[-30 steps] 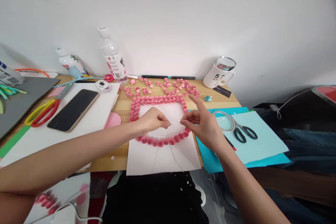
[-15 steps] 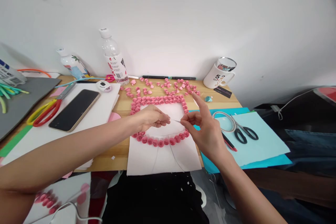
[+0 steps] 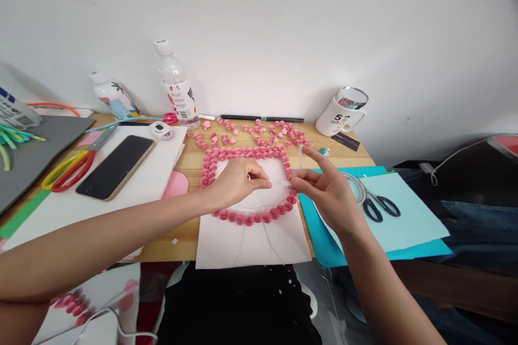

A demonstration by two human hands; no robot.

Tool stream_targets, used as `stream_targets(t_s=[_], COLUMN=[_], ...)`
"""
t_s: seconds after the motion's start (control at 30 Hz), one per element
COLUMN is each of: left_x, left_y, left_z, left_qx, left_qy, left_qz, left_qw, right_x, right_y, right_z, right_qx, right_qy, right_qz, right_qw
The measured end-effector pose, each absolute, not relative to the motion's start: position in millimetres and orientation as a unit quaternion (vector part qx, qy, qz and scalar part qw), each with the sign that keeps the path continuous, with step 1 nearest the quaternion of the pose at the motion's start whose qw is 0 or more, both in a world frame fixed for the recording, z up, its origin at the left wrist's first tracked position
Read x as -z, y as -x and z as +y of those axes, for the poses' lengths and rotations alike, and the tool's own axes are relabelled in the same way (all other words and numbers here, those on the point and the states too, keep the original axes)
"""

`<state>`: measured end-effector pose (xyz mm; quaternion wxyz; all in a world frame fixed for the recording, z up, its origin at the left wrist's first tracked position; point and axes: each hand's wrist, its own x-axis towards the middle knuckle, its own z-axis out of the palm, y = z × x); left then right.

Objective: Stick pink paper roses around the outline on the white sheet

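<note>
My left hand (image 3: 238,180) and my right hand (image 3: 326,188) meet above a white sheet (image 3: 251,240) edged with a ring of pink paper roses (image 3: 246,219). Both pinch a thin clear strip (image 3: 300,155), perhaps tape, stretched between their fingertips. My right forefinger points up and left, with the strip curling over it. More loose pink roses (image 3: 259,132) lie scattered on the wooden desk behind the ring.
Scissors (image 3: 372,199) lie on light blue paper (image 3: 404,215) at the right. A white mug (image 3: 340,113) stands at the back right. A phone (image 3: 115,167), red-and-yellow scissors (image 3: 67,170) and two water bottles (image 3: 176,89) are at the left. Black pens (image 3: 263,118) lie by the wall.
My hands have drawn a little apart and risen slightly. The clear strip now shows curling up over my right forefinger.
</note>
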<state>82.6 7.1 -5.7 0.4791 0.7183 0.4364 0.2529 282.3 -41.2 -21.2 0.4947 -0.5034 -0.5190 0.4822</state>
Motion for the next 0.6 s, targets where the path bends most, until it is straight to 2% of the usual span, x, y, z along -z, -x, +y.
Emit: stream_targets(t_s=[0.23,0.4,0.47,0.6], left_x=[12,14,15,11], left_y=[-83,-81,-81,-88], left_z=[11,15,16,11], left_qx=[-0.355,-0.402,-0.419,-0.384], left_qy=[-0.601,-0.584,-0.553,-0.502], left_qz=[0.528,0.529,0.522,0.454], left_qw=[0.483,0.466,0.496,0.628], right_x=[19,20,21,25], right_y=[-291,-297,-297,-284], right_z=[-40,-44,-49,-61], right_qx=[-0.618,-0.599,-0.598,-0.616], right_qy=[0.420,0.424,0.442,0.457], right_qz=[-0.449,-0.440,-0.428,-0.416], right_qw=[0.489,0.517,0.514,0.488])
